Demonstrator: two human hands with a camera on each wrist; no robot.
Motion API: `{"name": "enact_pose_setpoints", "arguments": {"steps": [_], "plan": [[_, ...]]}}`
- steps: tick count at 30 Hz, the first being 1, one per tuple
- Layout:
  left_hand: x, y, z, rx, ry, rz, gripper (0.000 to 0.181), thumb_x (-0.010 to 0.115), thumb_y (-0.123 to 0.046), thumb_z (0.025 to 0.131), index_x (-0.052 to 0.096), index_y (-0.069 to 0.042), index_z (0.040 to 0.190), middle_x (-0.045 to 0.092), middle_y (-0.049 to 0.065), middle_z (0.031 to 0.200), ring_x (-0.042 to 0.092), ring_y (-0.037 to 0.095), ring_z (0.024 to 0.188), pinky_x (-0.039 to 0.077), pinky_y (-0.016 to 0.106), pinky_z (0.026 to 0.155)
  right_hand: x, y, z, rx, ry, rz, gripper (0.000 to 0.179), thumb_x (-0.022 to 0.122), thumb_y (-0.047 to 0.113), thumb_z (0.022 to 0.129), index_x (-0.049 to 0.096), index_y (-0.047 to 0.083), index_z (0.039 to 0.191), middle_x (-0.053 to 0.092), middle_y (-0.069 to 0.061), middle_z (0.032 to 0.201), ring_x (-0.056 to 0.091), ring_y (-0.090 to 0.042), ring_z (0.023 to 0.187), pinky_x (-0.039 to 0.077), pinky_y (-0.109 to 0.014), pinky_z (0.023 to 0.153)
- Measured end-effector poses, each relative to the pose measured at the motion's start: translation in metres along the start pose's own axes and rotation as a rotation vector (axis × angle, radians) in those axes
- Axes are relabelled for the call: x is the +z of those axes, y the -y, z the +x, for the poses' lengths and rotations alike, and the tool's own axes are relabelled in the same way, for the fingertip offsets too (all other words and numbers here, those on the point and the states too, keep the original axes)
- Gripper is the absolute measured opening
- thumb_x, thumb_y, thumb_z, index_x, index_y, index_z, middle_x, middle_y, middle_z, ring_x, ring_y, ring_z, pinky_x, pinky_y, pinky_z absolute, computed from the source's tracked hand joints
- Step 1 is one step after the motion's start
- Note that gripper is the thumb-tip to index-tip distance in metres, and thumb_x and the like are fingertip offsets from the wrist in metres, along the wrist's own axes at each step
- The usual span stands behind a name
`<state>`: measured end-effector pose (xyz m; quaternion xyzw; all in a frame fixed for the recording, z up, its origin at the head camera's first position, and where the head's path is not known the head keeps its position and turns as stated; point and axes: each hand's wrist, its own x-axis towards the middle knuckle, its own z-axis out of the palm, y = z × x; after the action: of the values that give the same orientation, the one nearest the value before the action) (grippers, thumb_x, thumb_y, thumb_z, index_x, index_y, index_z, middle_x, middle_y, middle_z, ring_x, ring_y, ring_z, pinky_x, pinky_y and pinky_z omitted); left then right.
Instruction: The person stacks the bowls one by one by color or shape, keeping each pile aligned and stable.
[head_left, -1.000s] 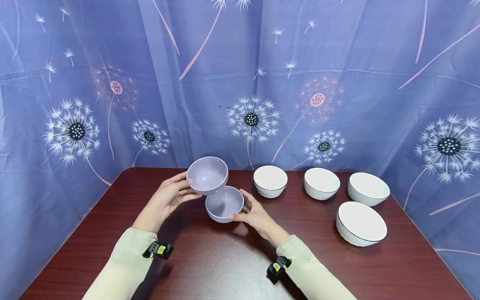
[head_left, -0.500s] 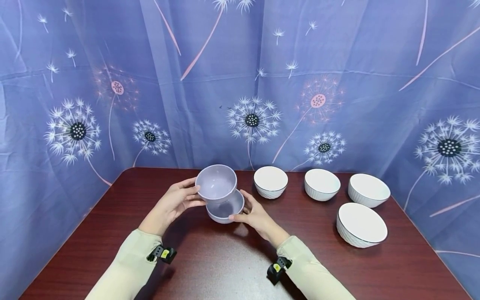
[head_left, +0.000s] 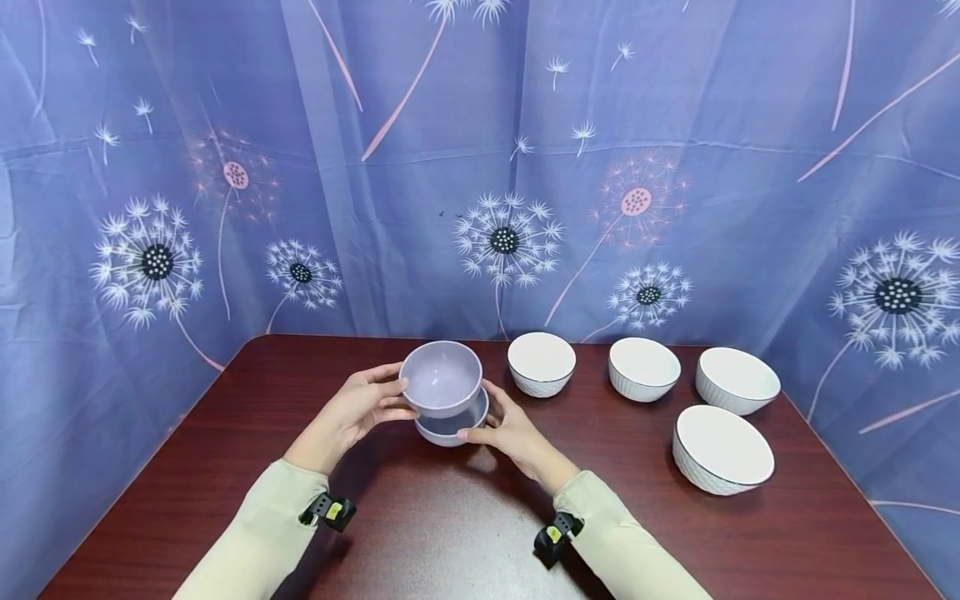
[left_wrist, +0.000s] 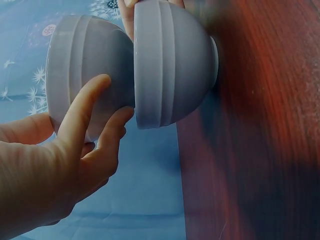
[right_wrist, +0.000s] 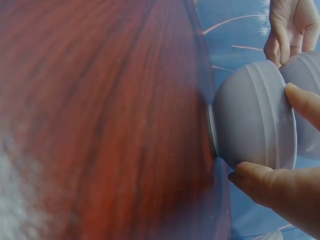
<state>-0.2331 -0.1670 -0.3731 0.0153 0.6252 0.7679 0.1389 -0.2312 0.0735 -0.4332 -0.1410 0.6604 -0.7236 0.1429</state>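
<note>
My left hand [head_left: 358,415] grips a lavender bowl [head_left: 441,379] by its left side, thumb near the rim and fingers under the wall. It hangs over a second lavender bowl [head_left: 459,427], whose right side my right hand [head_left: 517,440] holds between thumb and fingers. From the left wrist view, the base of the upper bowl [left_wrist: 87,60] dips into the mouth of the lower bowl [left_wrist: 167,65]; whether they touch inside is hidden. Both bowls face up. In the right wrist view the lower bowl [right_wrist: 252,117] stands at the dark red tabletop, its foot down.
Several white bowls with dark rims stand to the right: one patterned [head_left: 542,364] close behind my right hand, two ribbed [head_left: 643,369] [head_left: 737,380] along the back, and a larger patterned one [head_left: 723,450] nearer. A dandelion-print curtain [head_left: 420,208] hangs behind the brown table [head_left: 450,533].
My left hand has carried the upper bowl right and down, so it now covers more of the lower bowl. My right hand and the lower bowl have stayed in place.
</note>
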Motion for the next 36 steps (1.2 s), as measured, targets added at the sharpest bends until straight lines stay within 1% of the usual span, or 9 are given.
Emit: {"name": "enact_pose_setpoints", "arguments": {"steps": [4,11,17,22,25,31,36], "plan": [[0.001,0.001,0.001,0.001,-0.010,0.015,0.049,0.046,0.005,0.097,0.029,0.013,0.143,0.053,0.030,0.120,0.067,0.024,0.084,0.057,0.042,0.078,-0.001,-0.001,0.001,0.006,0.002,0.005,0.089,0.072,-0.003,0.079,0.020,0.001,0.151,0.027,-0.022,0.153,0.032,-0.041,0.136,0.026,-0.049,0.112],[0.003,0.003,0.001,-0.020,-0.043,0.055,0.047,0.048,0.005,0.097,0.034,0.013,0.141,0.059,0.023,0.111,0.066,0.023,0.083,0.057,0.041,0.076,-0.001,0.000,0.001,0.021,0.001,-0.005,0.091,0.073,-0.001,0.079,0.017,0.001,0.152,0.025,-0.023,0.153,0.029,-0.042,0.137,0.026,-0.050,0.112],[0.005,0.005,0.002,-0.030,-0.063,0.083,0.047,0.049,0.004,0.096,0.034,0.014,0.140,0.060,0.023,0.109,0.066,0.023,0.082,0.058,0.040,0.074,-0.001,-0.002,0.001,0.010,0.010,-0.010,0.091,0.074,-0.001,0.079,0.020,0.001,0.151,0.029,-0.023,0.151,0.032,-0.042,0.136,0.027,-0.051,0.112],[0.007,0.005,0.003,-0.047,-0.093,0.088,0.047,0.051,0.004,0.095,0.037,0.013,0.139,0.063,0.018,0.097,0.067,0.019,0.073,0.058,0.038,0.070,-0.001,-0.002,0.001,0.001,0.007,-0.009,0.090,0.074,-0.003,0.078,0.021,0.001,0.151,0.031,-0.023,0.150,0.034,-0.042,0.135,0.028,-0.050,0.111],[0.009,0.005,0.003,-0.045,-0.099,0.095,0.046,0.052,0.004,0.095,0.038,0.014,0.138,0.063,0.015,0.093,0.066,0.018,0.068,0.059,0.036,0.069,-0.001,-0.002,0.001,0.003,0.008,-0.010,0.090,0.074,-0.003,0.078,0.021,0.001,0.151,0.032,-0.023,0.150,0.034,-0.042,0.135,0.027,-0.051,0.112],[0.011,0.004,0.003,-0.041,-0.101,0.118,0.047,0.053,0.004,0.095,0.037,0.015,0.138,0.062,0.014,0.093,0.065,0.017,0.070,0.059,0.036,0.069,-0.002,-0.001,0.000,0.004,0.014,-0.011,0.089,0.073,-0.003,0.078,0.022,0.001,0.150,0.033,-0.023,0.149,0.033,-0.040,0.136,0.026,-0.051,0.112],[0.014,0.003,0.002,-0.034,-0.119,0.143,0.045,0.055,0.003,0.094,0.041,0.016,0.135,0.063,0.014,0.094,0.065,0.017,0.069,0.059,0.036,0.067,-0.002,-0.002,0.000,0.003,0.011,-0.012,0.089,0.073,-0.003,0.078,0.022,0.000,0.150,0.034,-0.024,0.148,0.033,-0.041,0.136,0.026,-0.051,0.112]]}}
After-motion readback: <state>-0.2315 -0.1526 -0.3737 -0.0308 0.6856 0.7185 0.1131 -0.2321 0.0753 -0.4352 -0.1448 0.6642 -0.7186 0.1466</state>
